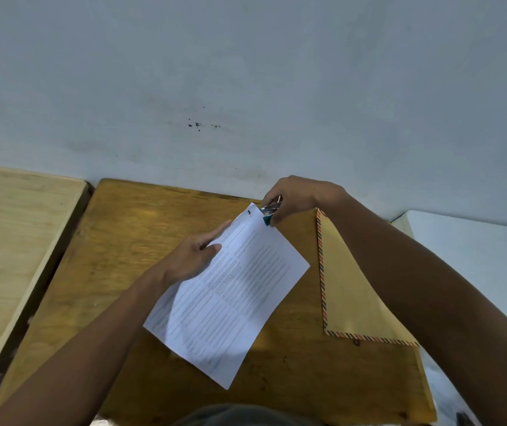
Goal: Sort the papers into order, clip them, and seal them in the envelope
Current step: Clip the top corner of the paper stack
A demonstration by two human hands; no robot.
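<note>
- As the papers (230, 290) already lie squared into one stack w/ a handwritten mark at the far corner, sorting is judged complete; pg order itself is too small to verify.
- Stack location: centre of the wooden desk (116, 241), set diagonally, far corner pointing twd the wall.
- Left hand (190, 256): fingers extended and flat, pressing the stack's left edge down; nothing grasped.
- Right hand (295, 198): fingers pinched on the binder clip (269, 212) (metal levers, teal body) at the stack's far-right corner.
- Clip status: at the paper edge, touching it. Cannot tell whether it is fully seated or only being presented. Clipping step judged in progress.
- Envelope (347, 278): brown, striped border, flat on the desk just right of the stack, partly under the right forearm. No papers in it, as far as visible.
- Remaining: confirm clip bite, release levers, insert stack into envelope, seal flap.
- Approx. progress: mid-task.
</note>
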